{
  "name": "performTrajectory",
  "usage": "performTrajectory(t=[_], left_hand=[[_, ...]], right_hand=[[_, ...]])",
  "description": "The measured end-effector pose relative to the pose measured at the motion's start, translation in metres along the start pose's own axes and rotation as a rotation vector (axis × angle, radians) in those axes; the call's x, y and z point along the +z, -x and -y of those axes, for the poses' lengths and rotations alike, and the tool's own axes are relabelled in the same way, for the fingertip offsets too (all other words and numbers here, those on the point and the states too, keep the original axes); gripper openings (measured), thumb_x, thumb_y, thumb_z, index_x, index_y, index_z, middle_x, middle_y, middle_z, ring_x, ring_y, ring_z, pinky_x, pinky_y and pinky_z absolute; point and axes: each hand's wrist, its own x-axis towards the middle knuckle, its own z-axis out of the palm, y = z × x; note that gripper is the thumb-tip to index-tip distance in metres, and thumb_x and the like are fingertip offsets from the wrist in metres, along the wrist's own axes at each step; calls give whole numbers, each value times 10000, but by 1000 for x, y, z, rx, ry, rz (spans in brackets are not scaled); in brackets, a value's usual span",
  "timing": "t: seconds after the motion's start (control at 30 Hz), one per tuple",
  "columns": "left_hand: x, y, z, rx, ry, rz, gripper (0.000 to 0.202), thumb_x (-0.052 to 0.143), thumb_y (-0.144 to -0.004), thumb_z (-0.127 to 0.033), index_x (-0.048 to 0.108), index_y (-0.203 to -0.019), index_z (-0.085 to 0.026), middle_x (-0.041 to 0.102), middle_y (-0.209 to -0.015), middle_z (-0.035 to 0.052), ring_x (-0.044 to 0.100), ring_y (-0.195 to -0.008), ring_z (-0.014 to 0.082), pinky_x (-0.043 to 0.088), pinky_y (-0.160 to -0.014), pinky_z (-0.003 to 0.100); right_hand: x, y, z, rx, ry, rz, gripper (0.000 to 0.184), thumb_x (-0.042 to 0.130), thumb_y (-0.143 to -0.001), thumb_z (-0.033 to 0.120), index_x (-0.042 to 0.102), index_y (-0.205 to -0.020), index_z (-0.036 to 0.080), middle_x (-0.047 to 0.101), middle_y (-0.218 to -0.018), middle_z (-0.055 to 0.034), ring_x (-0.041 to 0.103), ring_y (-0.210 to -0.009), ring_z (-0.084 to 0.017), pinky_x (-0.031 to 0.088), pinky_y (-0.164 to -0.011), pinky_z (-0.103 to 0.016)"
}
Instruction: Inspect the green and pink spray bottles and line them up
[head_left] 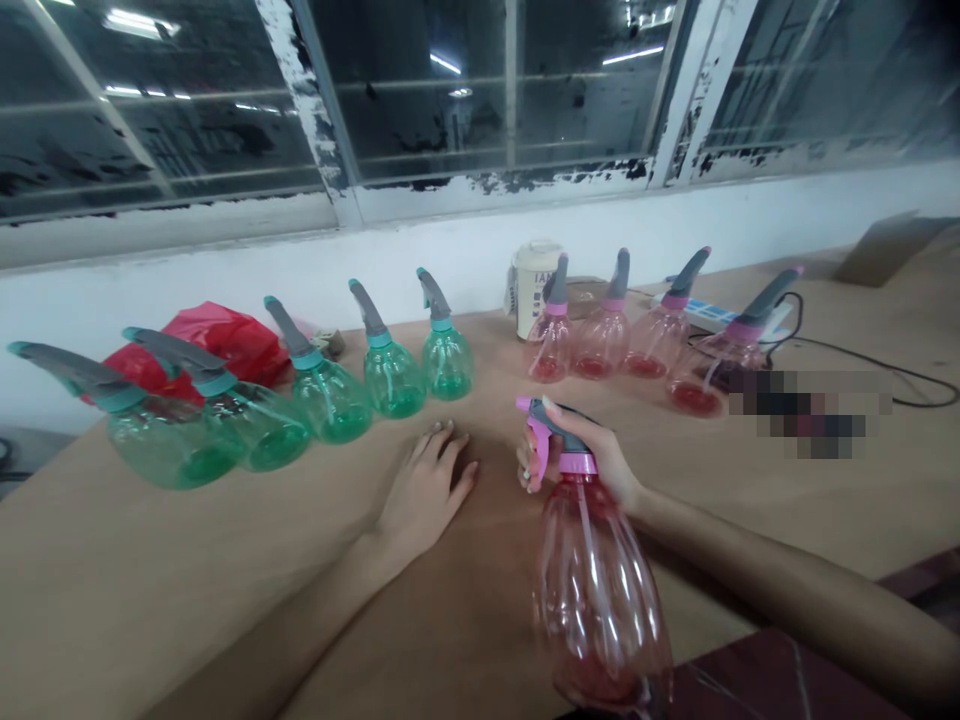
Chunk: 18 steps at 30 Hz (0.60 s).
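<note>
My right hand (600,450) is wrapped round the grey head of a pink spray bottle (600,590), its fingers at the pink trigger. The bottle is clear pink with a dip tube inside, and its base reaches the lower edge of the view. My left hand (426,485) lies flat on the table with fingers spread, holding nothing. Beyond it, several green spray bottles (330,400) stand in a slanting row on the left. Several more pink spray bottles (600,340) stand in a row at the back right, with a little liquid-like colour at their bases.
A red plastic bag (217,345) lies behind the green bottles. At the back stands a white paper cup (537,285). A power strip (720,318) with a black cable (877,370) lies behind the pink row. A cardboard piece (892,248) sits far right, under the windows.
</note>
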Motion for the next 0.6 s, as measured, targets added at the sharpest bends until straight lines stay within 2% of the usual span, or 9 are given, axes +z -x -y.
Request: performTrajectory(t=[0.07,0.17,0.3,0.6], left_hand=[[0,0,0,6,-1,-5,395,340,-939,-359,516,-1204,-125,500,-1307,131,410,-1257,253,353,-1040,434],[1,0,1,5,-1,-21,381,345,-938,-361,522,-1194,-141,503,-1301,122,417,-1254,249,373,-1027,426],[2,1,2,6,8,-35,363,357,-935,-363,532,-1177,-157,502,-1304,116,422,-1253,254,387,-1011,442],[4,1,3,10,2,-19,371,358,-936,-353,523,-1191,-140,499,-1304,119,415,-1255,254,364,-1032,435]], right_hand=[[0,0,2,-21,0,-7,317,508,-846,437,611,-724,163,609,-597,-19,588,-528,-137,483,-567,-269],[-3,-3,3,-54,-14,-17,298,530,-832,442,631,-802,164,643,-651,-36,642,-653,-183,510,-700,-334],[-12,-10,3,-57,-51,-14,367,524,-819,502,632,-898,161,667,-710,-59,669,-791,-236,487,-833,-428],[-5,-7,2,-15,-105,63,416,443,-866,524,634,-936,160,671,-728,-78,660,-873,-238,474,-880,-449]])
